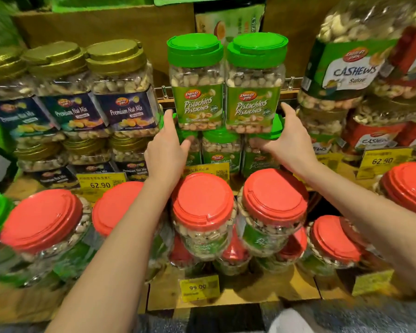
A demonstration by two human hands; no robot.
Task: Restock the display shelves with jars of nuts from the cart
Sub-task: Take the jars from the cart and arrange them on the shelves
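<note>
Two green-lidded pistachio jars, a left jar (196, 92) and a right jar (255, 92), stand side by side on top of a lower row of pistachio jars (220, 150) on the upper shelf. My left hand (166, 147) reaches up beside the lower left corner of the left jar, fingers fairly straight, index tip at the jar's side. My right hand (286, 140) is at the lower right of the right jar, fingers spread and relaxed. Neither hand grips a jar.
Gold-lidded Premium Nut Mix jars (123, 92) are stacked at the left, cashew jars (341, 75) at the right. Red-lidded jars (202, 207) fill the lower wooden shelf (250, 292) under my forearms. Yellow price tags (101, 183) hang on the shelf edges.
</note>
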